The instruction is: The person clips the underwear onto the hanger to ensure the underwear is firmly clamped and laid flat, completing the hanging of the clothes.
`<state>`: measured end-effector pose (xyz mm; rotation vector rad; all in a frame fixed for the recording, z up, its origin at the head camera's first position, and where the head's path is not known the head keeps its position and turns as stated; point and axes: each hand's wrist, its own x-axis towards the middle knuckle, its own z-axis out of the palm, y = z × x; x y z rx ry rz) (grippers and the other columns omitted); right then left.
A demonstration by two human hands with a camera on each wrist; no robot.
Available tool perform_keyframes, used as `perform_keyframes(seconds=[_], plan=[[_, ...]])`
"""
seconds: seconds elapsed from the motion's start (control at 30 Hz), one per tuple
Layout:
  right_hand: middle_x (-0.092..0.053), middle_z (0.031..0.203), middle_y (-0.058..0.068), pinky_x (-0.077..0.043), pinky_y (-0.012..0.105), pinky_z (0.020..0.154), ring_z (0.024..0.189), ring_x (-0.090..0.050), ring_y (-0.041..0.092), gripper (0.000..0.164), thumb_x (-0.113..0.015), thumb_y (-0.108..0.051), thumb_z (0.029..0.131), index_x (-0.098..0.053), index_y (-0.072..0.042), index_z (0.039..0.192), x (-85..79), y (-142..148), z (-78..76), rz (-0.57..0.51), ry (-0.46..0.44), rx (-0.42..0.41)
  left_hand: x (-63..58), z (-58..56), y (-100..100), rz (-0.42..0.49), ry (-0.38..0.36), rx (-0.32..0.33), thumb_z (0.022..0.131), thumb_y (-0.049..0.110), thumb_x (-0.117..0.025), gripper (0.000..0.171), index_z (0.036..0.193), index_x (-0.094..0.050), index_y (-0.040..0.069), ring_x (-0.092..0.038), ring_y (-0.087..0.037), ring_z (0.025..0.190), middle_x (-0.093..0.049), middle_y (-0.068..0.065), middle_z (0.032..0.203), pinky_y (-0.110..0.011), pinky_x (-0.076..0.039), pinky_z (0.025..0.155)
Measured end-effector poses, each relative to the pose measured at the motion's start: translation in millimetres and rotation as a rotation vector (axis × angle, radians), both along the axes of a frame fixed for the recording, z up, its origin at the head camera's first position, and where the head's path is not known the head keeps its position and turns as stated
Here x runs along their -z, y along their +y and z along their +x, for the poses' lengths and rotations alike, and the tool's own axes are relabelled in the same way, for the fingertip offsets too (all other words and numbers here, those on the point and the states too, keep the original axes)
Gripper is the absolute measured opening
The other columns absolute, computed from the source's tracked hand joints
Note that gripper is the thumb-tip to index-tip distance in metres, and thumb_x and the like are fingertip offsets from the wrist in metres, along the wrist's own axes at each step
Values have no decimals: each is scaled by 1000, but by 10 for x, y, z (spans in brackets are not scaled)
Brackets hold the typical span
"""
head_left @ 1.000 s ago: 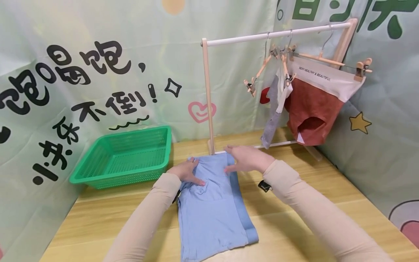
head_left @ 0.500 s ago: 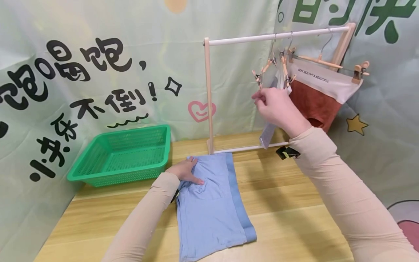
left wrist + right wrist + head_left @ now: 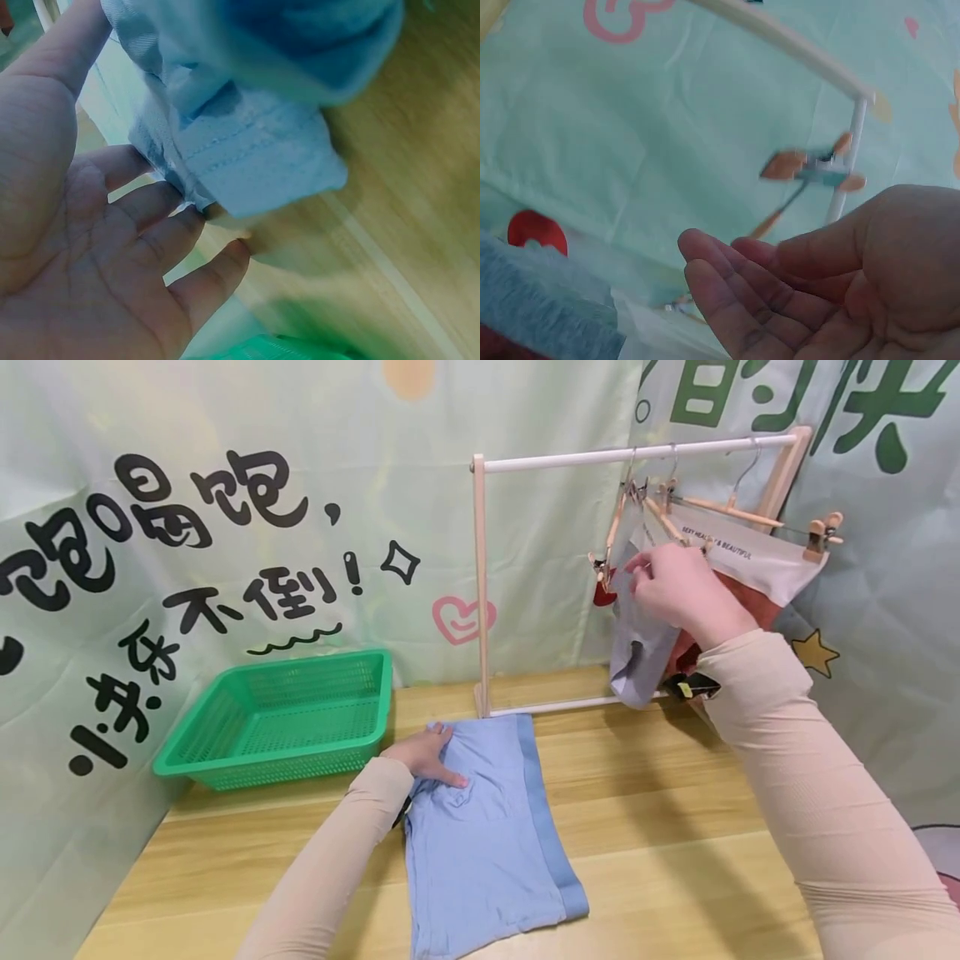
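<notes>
Light-blue underwear [image 3: 487, 852] with a darker waistband lies flat on the table. My left hand [image 3: 422, 755] rests on its upper left part, fingers spread; the left wrist view shows the cloth [image 3: 259, 150] beside the fingertips. My right hand [image 3: 686, 589] is raised at the rack, in front of grey underwear [image 3: 637, 652] hanging there. In the right wrist view its fingers are loosely bent, with nothing seen between them. Just left of it dangles a bare clip hanger [image 3: 613, 531], its clip [image 3: 784, 165] blurred. Partly behind the right hand hang red-brown briefs [image 3: 757, 597] with a white waistband.
A green plastic basket [image 3: 273, 766] stands at the left on the wooden table [image 3: 247, 835]. The clothes rack [image 3: 555, 460] stands at the back right, close to the printed cloth walls [image 3: 405, 435].
My right hand has risen from the blue underwear to the rack, then moved right along the hangers. The grey underwear has swung round to show more of itself. My left hand has stayed put.
</notes>
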<state>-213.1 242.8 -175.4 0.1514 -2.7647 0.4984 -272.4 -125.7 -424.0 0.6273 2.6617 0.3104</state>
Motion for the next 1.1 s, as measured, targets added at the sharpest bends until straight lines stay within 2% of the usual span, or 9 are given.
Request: perform_keyframes(seconds=[0.1,0.2,0.3,0.37,0.5,0.63,0.87,0.97,1.1], plan=[[-78,107,25,-48,51,90,99,-67,46,47,-32,-24,113,-67,6,123,-99,83,-35,-15,13,33,-4,1,-1,-8,3,1,89,59,-82,116,170,-22,1,-17,-42,167,-14,-24,179,-53,-26,134],[-80,108,21,-41,62,105,113,-66,48,63,-29,-44,115,-66,4,130,-205,141,-59,-66,-13,72,-5,2,2,-10,1,-1,89,61,-82,116,170,-22,2,-17,-41,167,-15,-24,179,-54,-26,133],[-81,109,20,-51,51,98,102,-75,36,80,-31,-63,110,-62,2,144,-313,151,-101,-114,-38,94,-2,1,0,-8,-5,-9,89,61,-81,116,170,-22,3,-16,-41,167,-14,-23,179,-54,-26,133],[-81,102,20,-53,41,80,84,-76,24,86,-36,-69,106,-60,3,147,-391,137,-134,-116,-51,101,-2,0,-2,-6,-7,-14,89,61,-82,116,170,-21,3,-16,-41,167,-14,-23,179,-55,-26,133],[-76,74,8,-46,36,63,63,-64,13,71,-52,-65,103,-79,-1,110,-521,104,-231,-36,-63,105,3,-3,-6,2,-7,-17,89,61,-82,116,171,-21,4,-16,-41,167,-14,-23,179,-55,-25,133],[-67,60,-1,-42,39,62,66,-56,20,56,-64,-55,100,-75,-8,71,-593,87,-330,43,-107,121,23,-7,-7,10,-7,-17,89,60,-82,116,171,-21,4,-15,-41,167,-13,-23,179,-55,-26,133],[-68,57,-3,-44,39,69,74,-56,24,59,-69,-60,96,-72,-9,67,-590,37,-427,72,-150,140,41,-16,-12,-3,7,-17,89,61,-81,116,171,-22,4,-16,-40,167,-14,-22,179,-54,-26,133],[-69,57,-3,-45,41,78,90,-60,31,58,-71,-60,94,-74,-7,71,-570,3,-464,71,-148,135,39,-16,-11,-4,5,-20,89,61,-82,116,171,-22,4,-16,-40,167,-14,-22,179,-54,-26,133],[-68,65,0,-47,50,97,119,-56,43,41,-74,-41,95,-79,-2,87,-553,-31,-507,39,-131,112,35,-9,-11,2,-1,-20,89,61,-81,116,171,-21,5,-16,-40,167,-15,-21,179,-54,-26,133]])
